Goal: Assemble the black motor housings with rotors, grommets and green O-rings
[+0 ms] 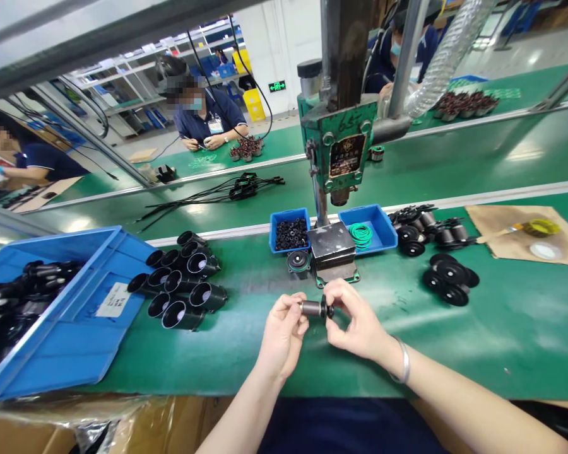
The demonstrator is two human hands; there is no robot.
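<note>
Glossy green bench top [236, 353], workshop room beyond, at least three co-workers at other benches. One green cast-metal press [343, 154] over one stacked dark steel block [332, 243]. Dark brown cylindrical part with a black disc end [312, 308] is held above the bench in front of the block: left hand [283, 334] pinches its left end, right hand [357, 325] pinches the disc end, thumb and fingertips. Counts: one large blue plastic bin [92, 334] left, two small blue bins [387, 236] by the block, about eleven black cylindrical cups [182, 315]; black discs [452, 274] right overlap, can't count.
</note>
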